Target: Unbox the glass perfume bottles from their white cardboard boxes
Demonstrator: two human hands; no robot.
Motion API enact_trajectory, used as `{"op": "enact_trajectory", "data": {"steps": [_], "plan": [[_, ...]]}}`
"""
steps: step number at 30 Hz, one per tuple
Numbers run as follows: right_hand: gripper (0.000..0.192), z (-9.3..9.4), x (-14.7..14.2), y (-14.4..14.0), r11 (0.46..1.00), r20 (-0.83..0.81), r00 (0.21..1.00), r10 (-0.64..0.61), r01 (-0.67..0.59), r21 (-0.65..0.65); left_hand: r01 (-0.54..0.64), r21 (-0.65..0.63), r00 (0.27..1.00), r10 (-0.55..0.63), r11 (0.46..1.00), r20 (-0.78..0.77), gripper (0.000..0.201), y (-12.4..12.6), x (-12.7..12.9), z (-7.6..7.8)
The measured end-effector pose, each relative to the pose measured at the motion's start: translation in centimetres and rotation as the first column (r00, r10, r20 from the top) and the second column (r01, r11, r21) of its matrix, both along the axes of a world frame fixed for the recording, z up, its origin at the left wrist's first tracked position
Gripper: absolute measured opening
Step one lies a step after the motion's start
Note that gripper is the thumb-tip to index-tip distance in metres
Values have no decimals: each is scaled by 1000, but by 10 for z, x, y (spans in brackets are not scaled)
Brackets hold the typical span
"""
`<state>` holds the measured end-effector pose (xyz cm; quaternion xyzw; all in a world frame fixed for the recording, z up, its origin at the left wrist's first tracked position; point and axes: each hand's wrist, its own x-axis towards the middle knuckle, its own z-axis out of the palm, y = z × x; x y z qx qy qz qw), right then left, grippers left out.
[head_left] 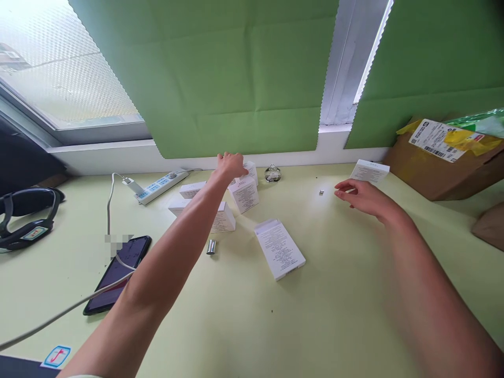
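Boxes, white, small: a cluster at the far middle of the table (354,315), near the wall. I count roughly five there, printed sides showing, some upright and some lying flat.

Left hand (230,165): my arm reaches far forward over the cluster; the hand rests on top of the rear box (251,170), fingers curled down over it. Whether it grips or only touches, I cannot tell.

Front box (244,194): upright, just before that hand, apart from it.

Flat box (279,248): lies alone on its back, nearer me, flap end towards the wall.

Right hand (360,197): hovers low over the table, fingers loosely extended and slightly parted, holding nothing.

Lone box (369,171): stands just beyond the right fingertips, near the wall; contact not discernible.

Metal bit (322,192): tiny, on the table just left of the right hand.

Metal cap (211,247): a short silver cylinder, lying beside my left forearm.

Glass bottle (272,174): small, clear, rounded, by the wall just right of the cluster.

Power strip (159,186): white, left of the cluster, one plug in it.

Phone (118,273): dark, at left, with a white cable running across it.

Carton (444,163): brown, with a shipping label, far right.
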<state>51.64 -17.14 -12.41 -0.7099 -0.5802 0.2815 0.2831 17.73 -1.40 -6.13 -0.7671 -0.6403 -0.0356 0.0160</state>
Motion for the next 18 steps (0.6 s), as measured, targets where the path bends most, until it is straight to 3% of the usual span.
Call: {"op": "enact_trajectory", "data": {"steps": [5,8,10,13,18], "plan": [[36,-7,1,3,1000,25,1000,-13,13,3,127,35,983,-130,991,132,55,-4,22,17],[36,-9,3,4,1000,30,999,-13,13,3,180,-51,954,-162,982,252,75,-5,45,24],[36,-9,4,4,1000,33,999,-17,17,5,168,-97,932,-126,981,340,88,-10,63,20],[37,-9,5,4,1000,34,999,-24,24,10,82,-68,876,-39,994,480,94,-23,88,-1],[38,-8,6,3,999,26,999,-28,27,20,-93,-48,767,102,995,634,85,-41,109,-58]]}}
